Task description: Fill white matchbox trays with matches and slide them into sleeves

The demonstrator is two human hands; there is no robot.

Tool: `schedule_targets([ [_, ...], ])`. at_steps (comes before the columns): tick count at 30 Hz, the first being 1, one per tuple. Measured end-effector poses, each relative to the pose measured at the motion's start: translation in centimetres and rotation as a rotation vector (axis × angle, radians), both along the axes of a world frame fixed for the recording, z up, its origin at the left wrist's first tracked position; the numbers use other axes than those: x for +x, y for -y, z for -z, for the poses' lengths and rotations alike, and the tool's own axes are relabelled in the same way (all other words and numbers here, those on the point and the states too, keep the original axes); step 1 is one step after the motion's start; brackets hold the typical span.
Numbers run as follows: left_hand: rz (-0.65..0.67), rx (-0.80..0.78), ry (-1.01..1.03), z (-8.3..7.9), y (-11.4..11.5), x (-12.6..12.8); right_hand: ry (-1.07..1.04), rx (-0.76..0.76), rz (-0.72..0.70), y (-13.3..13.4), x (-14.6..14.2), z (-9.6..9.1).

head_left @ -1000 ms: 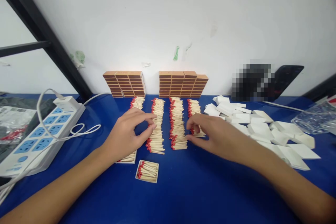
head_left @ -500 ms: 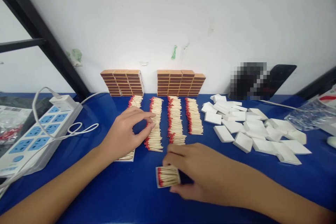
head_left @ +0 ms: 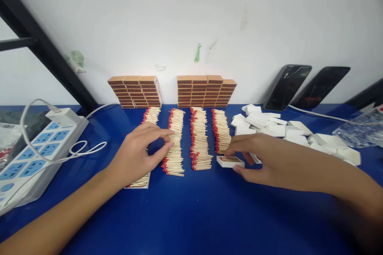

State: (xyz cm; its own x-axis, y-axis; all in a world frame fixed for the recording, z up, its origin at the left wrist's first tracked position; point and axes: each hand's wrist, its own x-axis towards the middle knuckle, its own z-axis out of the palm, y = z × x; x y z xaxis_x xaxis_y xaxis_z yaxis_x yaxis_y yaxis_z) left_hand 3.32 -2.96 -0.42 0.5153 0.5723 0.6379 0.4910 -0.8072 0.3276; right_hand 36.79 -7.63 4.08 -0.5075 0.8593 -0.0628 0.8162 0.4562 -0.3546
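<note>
Matchbox tray (head_left: 229, 163) is just beside the near end of the rightmost match row (head_left: 220, 129), pinched between thumb and fingers of the right hand (head_left: 261, 157). If this grip tilts, the contents, hard to see, could spill; a push forward may disorder the row. The left hand (head_left: 139, 149), its fingertips slightly apart, could scatter the second match row (head_left: 177, 153) by brushing it.
</note>
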Motion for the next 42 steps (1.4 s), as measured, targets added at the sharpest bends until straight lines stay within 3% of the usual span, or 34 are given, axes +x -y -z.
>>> schedule_targets([
  [3,-0.002,-0.005,0.002,0.0,0.1,0.0,0.012,-0.070,-0.036,-0.2,0.0,0.1],
  [14,0.000,0.024,0.027,-0.3,0.0,0.1,0.027,-0.080,0.044,-1.1,-0.3,0.1],
  [23,0.015,0.023,0.029,-0.3,0.0,0.1,0.074,0.094,0.146,-1.4,0.0,0.5],
  [42,-0.031,0.020,0.009,-0.4,0.0,0.0,0.112,0.100,0.073,-0.6,-0.6,0.8],
])
